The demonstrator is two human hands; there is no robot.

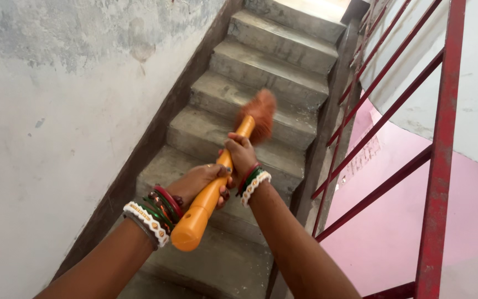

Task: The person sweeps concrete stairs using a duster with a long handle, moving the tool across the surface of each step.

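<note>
Both-handed, left hand (199,185) and right hand (241,155) fingers curled tight round orange broom handle (212,187), concrete stairs (261,77) ahead

Bright, even daylight from the top landing (311,8), which blows out to near white. Soft shadows only, no hard glare on steps. Broom head (261,113) is motion-blurred; rest is fairly sharp w/ slight wide-angle bend at edges.

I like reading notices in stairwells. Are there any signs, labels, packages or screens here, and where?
None in view. Only a bare grey wall, concrete stairs, a red railing, and both hands, left hand and right hand, gripping an orange broom.
</note>
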